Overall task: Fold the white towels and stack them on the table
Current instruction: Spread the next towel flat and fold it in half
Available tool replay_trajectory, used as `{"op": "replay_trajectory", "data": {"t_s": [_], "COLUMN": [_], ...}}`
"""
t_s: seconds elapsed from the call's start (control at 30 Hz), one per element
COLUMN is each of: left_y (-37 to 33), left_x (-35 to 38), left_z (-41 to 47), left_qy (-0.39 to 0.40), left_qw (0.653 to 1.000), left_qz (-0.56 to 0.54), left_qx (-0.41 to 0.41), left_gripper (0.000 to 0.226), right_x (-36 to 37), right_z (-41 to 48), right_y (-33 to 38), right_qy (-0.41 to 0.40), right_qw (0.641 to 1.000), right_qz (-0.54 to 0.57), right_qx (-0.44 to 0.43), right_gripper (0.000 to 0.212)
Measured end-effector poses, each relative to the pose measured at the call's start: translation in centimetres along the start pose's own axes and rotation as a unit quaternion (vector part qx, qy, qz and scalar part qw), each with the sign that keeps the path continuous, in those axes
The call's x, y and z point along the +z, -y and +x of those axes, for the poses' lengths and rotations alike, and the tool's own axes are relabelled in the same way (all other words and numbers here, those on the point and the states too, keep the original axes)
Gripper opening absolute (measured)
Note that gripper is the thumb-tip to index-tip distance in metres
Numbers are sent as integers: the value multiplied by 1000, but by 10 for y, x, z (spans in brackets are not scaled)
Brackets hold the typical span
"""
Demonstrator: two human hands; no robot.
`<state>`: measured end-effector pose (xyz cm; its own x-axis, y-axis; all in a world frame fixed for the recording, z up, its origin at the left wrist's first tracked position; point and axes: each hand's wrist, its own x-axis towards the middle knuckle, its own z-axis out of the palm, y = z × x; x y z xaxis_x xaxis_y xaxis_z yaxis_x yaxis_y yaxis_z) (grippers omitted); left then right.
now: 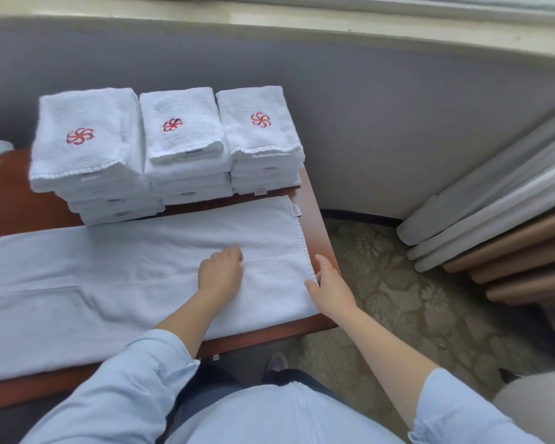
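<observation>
A long white towel lies flat along the brown table, folded lengthwise with a seam running across its middle. My left hand rests on the towel near its right end, knuckles up and fingers bent down onto the seam. My right hand is at the towel's right edge, fingers straight, touching the edge over the table's side. Behind the towel stand three stacks of folded white towels with red pinwheel logos: left stack, middle stack, right stack.
The table's right edge drops to patterned carpet. A grey upholstered wall runs behind the table. Grey and brown curtain folds hang at the right. My shoe shows below the table's front edge.
</observation>
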<state>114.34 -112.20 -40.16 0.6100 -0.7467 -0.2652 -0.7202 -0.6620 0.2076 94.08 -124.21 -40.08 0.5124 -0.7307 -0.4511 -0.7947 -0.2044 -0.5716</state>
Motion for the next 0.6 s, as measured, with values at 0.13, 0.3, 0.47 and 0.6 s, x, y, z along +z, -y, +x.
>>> {"op": "replay_trajectory", "data": {"t_s": [0.13,0.3,0.47,0.6], "left_y": [-1,-2,10,38], "left_x": [0,-6,-2,-4], "left_z": [0,1,-11,-29], "left_qy": [12,-5,11,-4], "left_qw": [1000,999,1000,1000], "left_qz": [12,-30,6,-16], "left_qx": [4,-9,14,8], "left_gripper": [19,23,61,61], "right_x": [-4,-6,-6,12], "right_z": [1,2,0,-1], "right_y": [4,15,20,47], "right_qy": [6,-63,-62,-45], "right_qw": [999,996,982,971], "right_qz": [-14,-35,-168,-177], "right_qx": [-35,-54,-61,-156], "right_gripper": [62,54,57,55]}}
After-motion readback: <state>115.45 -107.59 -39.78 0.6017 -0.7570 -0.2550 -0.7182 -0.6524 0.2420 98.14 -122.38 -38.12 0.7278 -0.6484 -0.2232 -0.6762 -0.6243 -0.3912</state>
